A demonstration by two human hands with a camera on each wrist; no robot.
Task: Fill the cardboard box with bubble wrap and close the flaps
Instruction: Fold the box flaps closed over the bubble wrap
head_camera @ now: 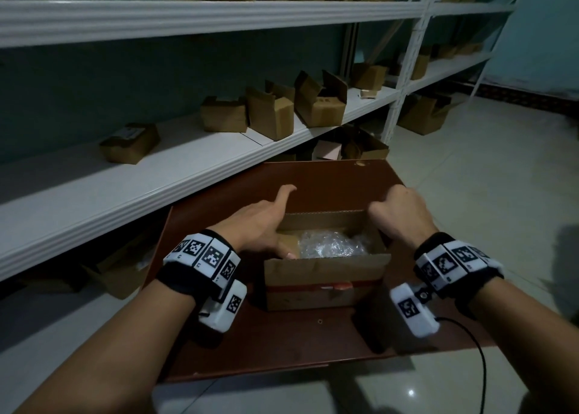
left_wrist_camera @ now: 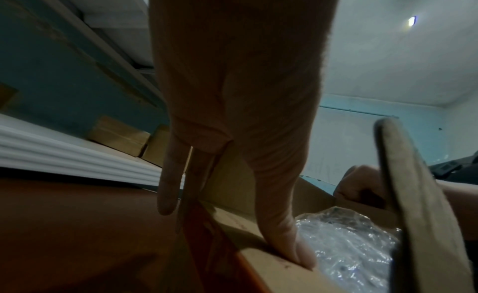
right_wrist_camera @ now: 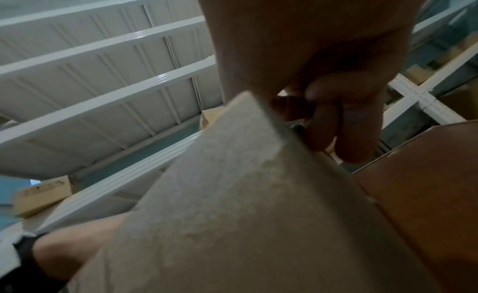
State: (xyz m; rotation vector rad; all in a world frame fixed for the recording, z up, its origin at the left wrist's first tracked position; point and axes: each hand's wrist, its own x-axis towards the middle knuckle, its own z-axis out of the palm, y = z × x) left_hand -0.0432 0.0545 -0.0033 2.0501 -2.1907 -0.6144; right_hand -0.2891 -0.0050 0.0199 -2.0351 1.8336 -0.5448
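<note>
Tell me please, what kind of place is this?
Probably a storeroom or packing room. White metal shelves run along the wall and hold many small cardboard boxes. On a brown table stands an open box with bubble wrap inside.

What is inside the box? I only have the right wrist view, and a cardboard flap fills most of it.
Observer: The head view shows bubble wrap lying inside the cardboard box.
Operator: Where is the left hand?
Observer: The left hand is at the box's left side, fingers straight outside it and thumb resting on the cardboard beside the wrap.
Operator: Is the top closed yet?
Observer: No. The top is open between the two hands, and the right hand holds the right flap raised.
</note>
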